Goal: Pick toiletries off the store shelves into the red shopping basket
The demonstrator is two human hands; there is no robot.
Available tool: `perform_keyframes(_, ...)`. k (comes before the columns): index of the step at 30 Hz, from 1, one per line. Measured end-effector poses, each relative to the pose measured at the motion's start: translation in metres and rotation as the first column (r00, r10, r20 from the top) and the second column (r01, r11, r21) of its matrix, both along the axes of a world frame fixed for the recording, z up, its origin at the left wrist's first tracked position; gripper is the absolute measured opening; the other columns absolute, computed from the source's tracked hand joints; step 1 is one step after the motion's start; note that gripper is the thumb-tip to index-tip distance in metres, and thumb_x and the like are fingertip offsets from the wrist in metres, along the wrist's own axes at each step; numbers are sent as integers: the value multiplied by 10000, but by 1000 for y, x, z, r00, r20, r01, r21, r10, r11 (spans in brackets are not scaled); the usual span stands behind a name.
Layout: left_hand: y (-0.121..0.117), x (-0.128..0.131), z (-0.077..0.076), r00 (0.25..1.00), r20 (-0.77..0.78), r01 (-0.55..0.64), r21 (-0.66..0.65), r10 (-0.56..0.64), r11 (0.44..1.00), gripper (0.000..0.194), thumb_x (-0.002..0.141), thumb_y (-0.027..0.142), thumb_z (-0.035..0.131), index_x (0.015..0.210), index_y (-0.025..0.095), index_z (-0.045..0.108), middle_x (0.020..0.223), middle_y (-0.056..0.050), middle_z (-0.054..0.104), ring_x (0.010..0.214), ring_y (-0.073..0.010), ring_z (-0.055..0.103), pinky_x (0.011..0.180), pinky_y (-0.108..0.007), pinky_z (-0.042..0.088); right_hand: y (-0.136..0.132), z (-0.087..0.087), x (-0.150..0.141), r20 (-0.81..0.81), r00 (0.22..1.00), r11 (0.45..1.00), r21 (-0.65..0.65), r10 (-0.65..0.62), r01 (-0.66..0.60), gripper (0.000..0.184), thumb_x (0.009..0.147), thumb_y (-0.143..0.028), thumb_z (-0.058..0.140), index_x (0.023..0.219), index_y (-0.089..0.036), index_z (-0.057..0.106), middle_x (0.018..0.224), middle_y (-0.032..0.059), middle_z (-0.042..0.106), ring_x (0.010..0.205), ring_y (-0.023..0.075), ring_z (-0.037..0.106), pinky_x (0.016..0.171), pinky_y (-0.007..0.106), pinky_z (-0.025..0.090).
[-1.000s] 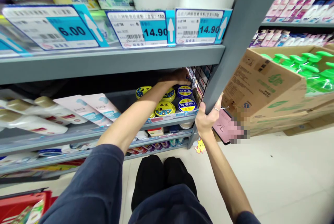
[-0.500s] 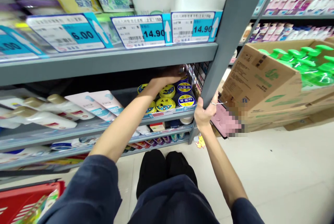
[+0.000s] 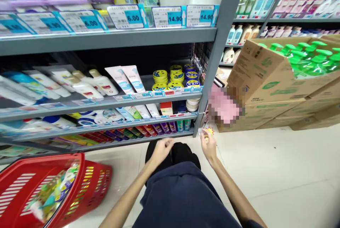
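My left hand (image 3: pixel 162 150) is loosely curled above my knees, in front of the lowest shelf, and nothing shows in it. To its right, my right hand (image 3: pixel 208 146) has its fingers bent together in front of the shelf post (image 3: pixel 209 68). A small pale patch lies at its fingertips; whether the hand holds it or it belongs to the floor sticker (image 3: pixel 210 131) behind, I cannot tell. Stacked yellow round tins (image 3: pixel 160 75) and blue round tins (image 3: pixel 191 75) stand at the right end of the middle shelf, away from both hands.
A red shopping basket (image 3: pixel 97 180) with packaged goods inside stands on the floor at the left. Cardboard boxes (image 3: pixel 261 75) with green pump bottles (image 3: pixel 297 58) on top are at the right. Tubes (image 3: pixel 132 79) and bottles (image 3: pixel 86 88) line the shelf. A blurred pink item (image 3: pixel 223 106) is beside the post.
My left hand has come out of the tin shelf and down to my knees. My right hand has let go of the post and dropped lower. The view has shifted, showing more of the basket.
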State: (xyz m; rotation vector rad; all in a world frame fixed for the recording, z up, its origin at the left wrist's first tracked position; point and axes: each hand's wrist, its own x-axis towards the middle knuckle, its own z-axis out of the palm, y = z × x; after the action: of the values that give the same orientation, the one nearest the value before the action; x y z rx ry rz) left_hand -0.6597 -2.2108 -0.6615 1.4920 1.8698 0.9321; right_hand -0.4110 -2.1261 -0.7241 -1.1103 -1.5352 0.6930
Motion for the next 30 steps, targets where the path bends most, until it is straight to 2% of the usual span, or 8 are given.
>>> perform_keyframes(2,-16,11,-35,1000,-20,10,-54,-12,999,312,940,399,603,937,194,837,863,-67,834,699,-199,697,702,-318,554,-22,-23,7,15,999,992,-118,50,-47,375,1071,-456,550,1148,-155,761,995,141,824,774,218,772,665,336,633)
perform_keyframes(4,-5,22,-26,997,-71,25,81,-19,996,325,966,401,584,967,205,843,889,-73,833,703,-191,684,729,-322,555,-18,-13,10,30,994,988,-117,106,-102,396,1079,-451,532,1183,-151,768,876,100,810,703,198,754,647,311,606)
perform_keyframes(7,50,30,45,989,-148,26,325,23,945,321,1005,405,589,1071,213,838,999,-75,835,776,-191,689,815,-333,561,29,58,6,142,978,985,54,152,-161,415,1102,-425,513,1331,-165,744,758,29,760,651,175,709,718,305,581)
perform_keyframes(10,114,27,120,962,-237,-22,431,137,902,376,1014,394,610,1265,189,801,808,-33,771,733,-194,669,823,-323,534,90,144,-9,332,941,961,235,63,-147,431,1115,-391,502,1431,-177,705,829,50,789,707,206,722,776,332,568)
perform_keyframes(13,153,19,152,904,-331,-94,463,270,881,330,1013,346,626,1235,185,810,762,-23,737,753,-202,667,817,-307,502,135,194,-22,477,878,948,289,-20,-136,422,1103,-345,517,1425,-151,707,863,94,804,831,269,756,844,378,575)
perform_keyframes(18,169,11,144,897,-369,-60,444,244,894,292,1035,372,617,1066,167,823,682,-23,699,691,-204,639,807,-314,492,166,193,-26,497,866,952,233,59,-199,291,1072,-345,588,1199,-157,770,758,64,792,782,263,736,841,382,576)
perform_keyframes(23,170,11,146,914,-320,-99,414,247,905,267,1022,362,641,1019,161,817,651,-19,694,667,-201,642,792,-315,506,173,185,-24,445,883,945,196,150,-260,277,1091,-293,523,1207,-136,720,690,18,760,545,195,647,831,372,564)
perform_keyframes(30,180,40,158,900,-405,22,417,164,908,323,1050,345,627,1284,203,799,807,-47,773,849,-248,702,928,-362,509,177,179,-30,563,827,934,297,-5,-197,386,1115,-339,455,1281,-116,723,842,114,775,809,282,726,873,404,569)
